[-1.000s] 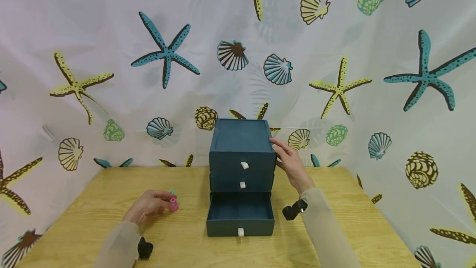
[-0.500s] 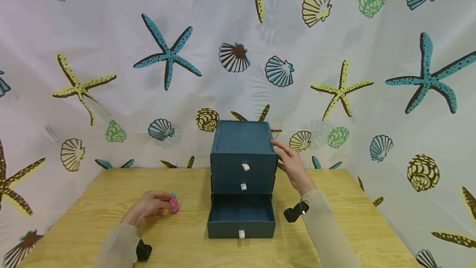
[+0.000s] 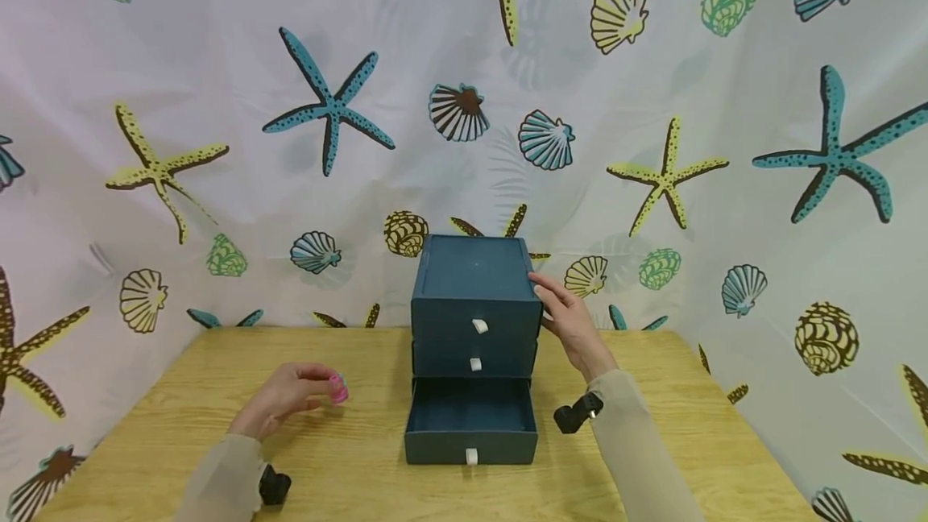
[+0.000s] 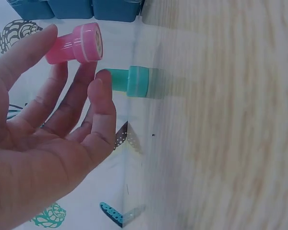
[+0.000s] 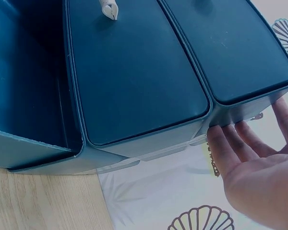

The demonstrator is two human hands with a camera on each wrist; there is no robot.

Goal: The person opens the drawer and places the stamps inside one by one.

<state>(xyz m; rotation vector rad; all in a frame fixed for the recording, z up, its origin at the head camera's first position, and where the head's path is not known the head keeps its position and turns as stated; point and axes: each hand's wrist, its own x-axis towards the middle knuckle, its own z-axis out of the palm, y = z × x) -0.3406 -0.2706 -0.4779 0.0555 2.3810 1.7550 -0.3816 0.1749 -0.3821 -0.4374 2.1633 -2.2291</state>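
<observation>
My left hand (image 3: 290,393) pinches a pink toy stamp (image 4: 79,45) between thumb and fingers, raised a little above the table, its round patterned end visible in the left wrist view. Just behind it is a green toy stamp (image 4: 134,80), seemingly upright on the table; a fingertip overlaps it, and contact is unclear. A dark blue drawer cabinet (image 3: 474,268) stands at the middle. Its bottom drawer (image 3: 471,445) is pulled out with nothing seen inside. My right hand (image 3: 573,329) rests its fingertips against the cabinet's right side near the top, fingers loosely extended.
The upper two drawers (image 3: 474,329) are closed and have small white pull tabs. Under everything lies a light wooden table (image 3: 362,482). Behind it hangs a white cloth (image 3: 464,176) printed with shells and starfish.
My left hand has lifted the pink stamp off the table, while the green one stays behind it. My right hand keeps its place against the cabinet. The head view has shifted slightly.
</observation>
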